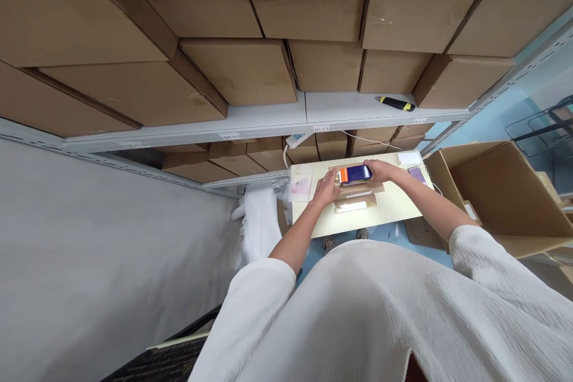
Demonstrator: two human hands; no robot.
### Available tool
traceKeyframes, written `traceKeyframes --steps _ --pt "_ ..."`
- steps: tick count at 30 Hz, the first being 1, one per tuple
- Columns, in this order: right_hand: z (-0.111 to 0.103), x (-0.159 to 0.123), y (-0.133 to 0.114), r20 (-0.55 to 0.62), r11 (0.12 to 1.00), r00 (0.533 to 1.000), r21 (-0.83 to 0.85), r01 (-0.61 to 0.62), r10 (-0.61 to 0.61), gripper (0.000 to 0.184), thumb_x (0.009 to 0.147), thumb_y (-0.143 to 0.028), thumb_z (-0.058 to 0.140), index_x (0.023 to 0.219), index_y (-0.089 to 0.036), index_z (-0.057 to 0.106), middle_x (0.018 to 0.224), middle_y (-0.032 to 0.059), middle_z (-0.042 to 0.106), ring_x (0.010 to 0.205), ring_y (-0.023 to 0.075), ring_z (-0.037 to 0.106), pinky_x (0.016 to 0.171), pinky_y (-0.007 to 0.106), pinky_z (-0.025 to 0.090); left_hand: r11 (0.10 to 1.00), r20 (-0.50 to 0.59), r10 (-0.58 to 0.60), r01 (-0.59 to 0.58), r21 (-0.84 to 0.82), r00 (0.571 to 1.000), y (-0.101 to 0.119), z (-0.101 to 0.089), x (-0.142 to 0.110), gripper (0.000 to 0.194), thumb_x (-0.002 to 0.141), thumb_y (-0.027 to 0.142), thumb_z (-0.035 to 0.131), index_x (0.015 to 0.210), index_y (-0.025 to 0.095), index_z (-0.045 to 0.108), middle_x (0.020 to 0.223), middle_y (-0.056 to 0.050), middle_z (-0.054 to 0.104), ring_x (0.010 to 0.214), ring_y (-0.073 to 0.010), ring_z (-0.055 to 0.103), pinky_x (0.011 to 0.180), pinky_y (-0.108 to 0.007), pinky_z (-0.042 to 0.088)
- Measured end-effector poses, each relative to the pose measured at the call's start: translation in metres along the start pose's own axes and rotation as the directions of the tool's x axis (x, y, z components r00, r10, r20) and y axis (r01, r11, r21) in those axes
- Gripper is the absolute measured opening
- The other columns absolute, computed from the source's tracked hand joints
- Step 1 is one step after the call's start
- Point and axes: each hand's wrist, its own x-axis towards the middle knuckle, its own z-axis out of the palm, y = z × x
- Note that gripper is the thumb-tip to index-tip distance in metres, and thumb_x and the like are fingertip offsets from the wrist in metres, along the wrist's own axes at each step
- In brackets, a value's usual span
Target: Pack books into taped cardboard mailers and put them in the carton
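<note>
A small dark blue packet with an orange end (353,174) is held between both my hands over a pale yellow table (394,206). My left hand (326,188) grips its orange end and my right hand (378,171) closes round the other end. Just below the packet lie a brown cardboard piece (358,190) and a flat gold-edged strip (354,206). A pinkish sheet (301,186) lies at the table's left edge. A purple phone (417,174) rests to the right of my right hand.
Metal shelves (268,122) loaded with brown cartons rise behind the table; a black and yellow knife (396,104) lies on one. An open cardboard box (496,191) stands at the right. White bags (257,221) hang left of the table.
</note>
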Motion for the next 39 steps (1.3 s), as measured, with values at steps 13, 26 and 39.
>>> traceKeyframes --steps 13,26,39 --pt "-0.024 -0.062 0.135 -0.061 0.995 0.994 -0.005 -0.095 0.095 0.043 0.080 -0.026 0.091 0.117 -0.024 0.069 0.122 0.0120 0.080 0.105 0.0304 0.075 0.079 0.033 0.053 0.999 0.034 -0.041 0.040 0.022 0.999 -0.002 -0.005 0.004 0.091 0.083 0.034 0.084 0.166 0.025 0.048 0.180 -0.017 0.042 0.172 -0.0402 0.029 0.140 -0.054 0.026" --pt "0.026 -0.078 0.212 -0.022 0.986 0.985 0.013 -0.169 0.169 0.037 0.082 -0.021 0.086 0.114 -0.022 0.068 0.118 0.0164 0.076 0.108 0.0322 0.072 0.083 0.036 0.054 0.988 0.070 -0.092 0.083 0.130 0.993 0.001 -0.007 0.006 0.094 0.084 0.030 0.080 0.170 0.026 0.043 0.181 -0.016 0.040 0.173 -0.0381 0.027 0.141 -0.056 0.026" --pt "0.050 -0.025 0.171 0.045 0.979 0.993 -0.180 -0.097 0.107 0.053 0.086 -0.004 0.073 0.135 -0.020 0.063 0.131 0.0232 0.072 0.125 0.0379 0.066 0.092 0.043 0.058 0.984 0.072 -0.093 0.081 0.160 0.993 0.012 -0.008 0.010 0.089 0.080 0.027 0.080 0.165 0.026 0.050 0.175 -0.015 0.048 0.170 -0.0395 0.034 0.139 -0.056 0.031"
